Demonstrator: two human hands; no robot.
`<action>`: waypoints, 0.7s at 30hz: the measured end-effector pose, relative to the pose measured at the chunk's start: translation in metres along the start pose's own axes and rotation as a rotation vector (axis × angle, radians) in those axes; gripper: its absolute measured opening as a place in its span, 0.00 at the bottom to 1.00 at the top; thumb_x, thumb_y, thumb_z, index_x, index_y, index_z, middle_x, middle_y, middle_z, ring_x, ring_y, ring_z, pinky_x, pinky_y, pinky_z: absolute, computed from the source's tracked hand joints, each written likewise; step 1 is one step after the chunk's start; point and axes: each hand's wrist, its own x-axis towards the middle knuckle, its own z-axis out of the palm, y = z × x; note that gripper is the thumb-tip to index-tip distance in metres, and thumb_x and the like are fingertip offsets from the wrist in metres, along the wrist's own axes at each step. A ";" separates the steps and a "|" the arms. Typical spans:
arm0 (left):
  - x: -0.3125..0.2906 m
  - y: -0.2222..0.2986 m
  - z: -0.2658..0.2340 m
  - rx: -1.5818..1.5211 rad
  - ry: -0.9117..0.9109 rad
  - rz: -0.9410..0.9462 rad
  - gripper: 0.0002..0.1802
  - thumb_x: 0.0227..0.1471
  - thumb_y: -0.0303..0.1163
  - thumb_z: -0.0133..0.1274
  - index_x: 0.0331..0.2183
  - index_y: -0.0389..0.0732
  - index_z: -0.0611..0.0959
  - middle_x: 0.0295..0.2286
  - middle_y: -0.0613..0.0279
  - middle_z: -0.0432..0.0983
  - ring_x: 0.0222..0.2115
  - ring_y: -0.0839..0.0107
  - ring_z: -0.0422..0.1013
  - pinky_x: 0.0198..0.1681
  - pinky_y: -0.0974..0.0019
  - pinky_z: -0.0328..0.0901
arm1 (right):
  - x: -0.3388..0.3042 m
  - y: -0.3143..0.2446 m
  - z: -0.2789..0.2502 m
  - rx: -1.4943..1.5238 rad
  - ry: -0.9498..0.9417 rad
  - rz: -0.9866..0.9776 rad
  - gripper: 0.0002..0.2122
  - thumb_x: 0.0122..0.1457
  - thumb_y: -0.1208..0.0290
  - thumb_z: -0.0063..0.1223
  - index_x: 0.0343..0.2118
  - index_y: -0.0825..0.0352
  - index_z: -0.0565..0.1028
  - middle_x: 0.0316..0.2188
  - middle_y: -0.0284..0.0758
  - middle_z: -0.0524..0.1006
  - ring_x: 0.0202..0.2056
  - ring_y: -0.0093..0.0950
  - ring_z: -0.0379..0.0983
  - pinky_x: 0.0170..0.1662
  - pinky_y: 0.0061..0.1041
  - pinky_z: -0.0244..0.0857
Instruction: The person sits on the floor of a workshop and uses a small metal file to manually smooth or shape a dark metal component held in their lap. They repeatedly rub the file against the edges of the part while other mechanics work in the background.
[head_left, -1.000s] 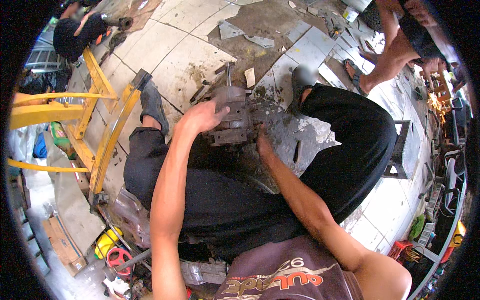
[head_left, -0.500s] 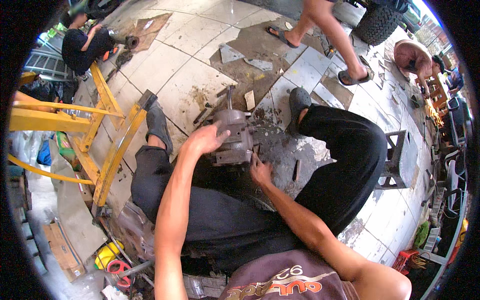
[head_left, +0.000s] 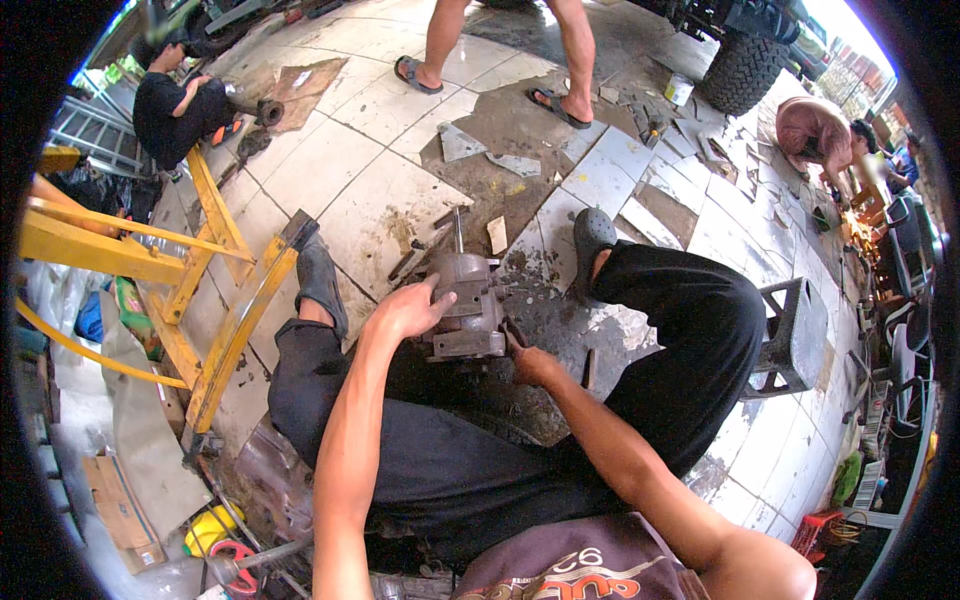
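Broken pale floor tiles point(head_left: 340, 205) surround a brown patch point(head_left: 500, 120), with a grey stool point(head_left: 803, 330) at right.

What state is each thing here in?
Grey metal housing with protruding shaft: between black-trousered legs, shaft pointing away
Bare left hand: resting on the housing
Bare right hand: at the housing's right side, grip unclear
Pale square floor tiles: partly broken
Black rubber vehicle tyre: mounted
Grey clogs: worn
Orange sparks: flying
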 end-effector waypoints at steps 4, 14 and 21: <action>-0.005 -0.002 0.001 -0.025 -0.018 -0.023 0.39 0.57 0.53 0.42 0.57 0.31 0.60 0.50 0.38 0.66 0.53 0.50 0.63 0.56 0.59 0.57 | -0.001 -0.022 0.002 0.042 0.075 0.075 0.34 0.55 0.70 0.42 0.64 0.52 0.43 0.35 0.48 0.78 0.37 0.46 0.76 0.37 0.48 0.69; -0.004 0.004 -0.001 -0.025 -0.056 -0.016 0.38 0.56 0.53 0.43 0.57 0.32 0.61 0.50 0.38 0.65 0.53 0.49 0.63 0.56 0.58 0.58 | -0.023 -0.049 -0.039 0.007 -0.001 0.196 0.15 0.53 0.66 0.46 0.40 0.67 0.77 0.41 0.44 0.78 0.42 0.40 0.76 0.42 0.39 0.71; 0.000 -0.002 0.004 -0.030 -0.025 -0.007 0.39 0.55 0.54 0.44 0.57 0.32 0.61 0.48 0.37 0.67 0.51 0.49 0.65 0.55 0.57 0.59 | -0.021 -0.048 -0.041 -0.034 0.019 0.135 0.18 0.54 0.66 0.44 0.46 0.66 0.73 0.40 0.44 0.78 0.42 0.42 0.76 0.42 0.41 0.71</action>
